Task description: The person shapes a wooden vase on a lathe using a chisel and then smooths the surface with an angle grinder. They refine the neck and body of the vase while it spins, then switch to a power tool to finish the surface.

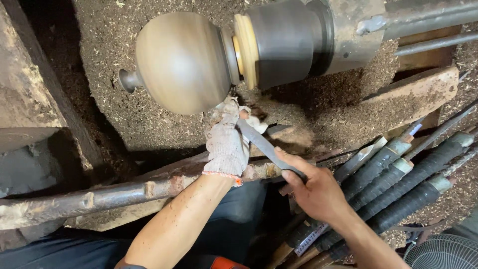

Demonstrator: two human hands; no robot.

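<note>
Gloved left hand (227, 144) and bare right hand (313, 192) grip turning tool (264, 144) under spinning wooden ball (181, 62); likely risk: tip catches, glove snags.

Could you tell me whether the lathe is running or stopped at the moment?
Running: the round wooden piece on the lathe is smeared with motion blur.
</note>
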